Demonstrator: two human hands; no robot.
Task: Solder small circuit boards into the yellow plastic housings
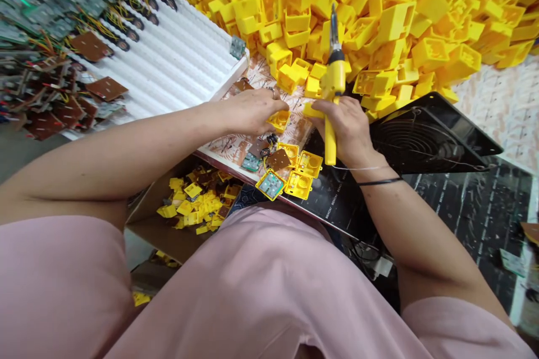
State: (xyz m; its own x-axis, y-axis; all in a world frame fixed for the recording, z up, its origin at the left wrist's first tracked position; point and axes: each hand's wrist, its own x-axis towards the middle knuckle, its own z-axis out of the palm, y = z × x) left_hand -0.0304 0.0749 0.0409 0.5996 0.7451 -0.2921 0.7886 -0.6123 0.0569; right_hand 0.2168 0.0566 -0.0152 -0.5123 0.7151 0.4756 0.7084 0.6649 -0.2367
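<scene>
My left hand (251, 109) is closed on a small yellow plastic housing (279, 120) resting on the patterned table. My right hand (347, 126) grips a yellow soldering iron (332, 76) by its handle, with the dark tip pointing up and away toward the heap. Just below my hands lie a few open yellow housings (304, 171), one with a teal circuit board (270, 184) inside, and a brown board (278, 159) with wires.
A huge heap of yellow housings (379, 5) fills the back. A white ribbed tray (177, 61) at left carries circuit boards with wires (42, 39). A black fan (415, 137) sits at right. A cardboard box of yellow parts (196, 202) stands below the table edge.
</scene>
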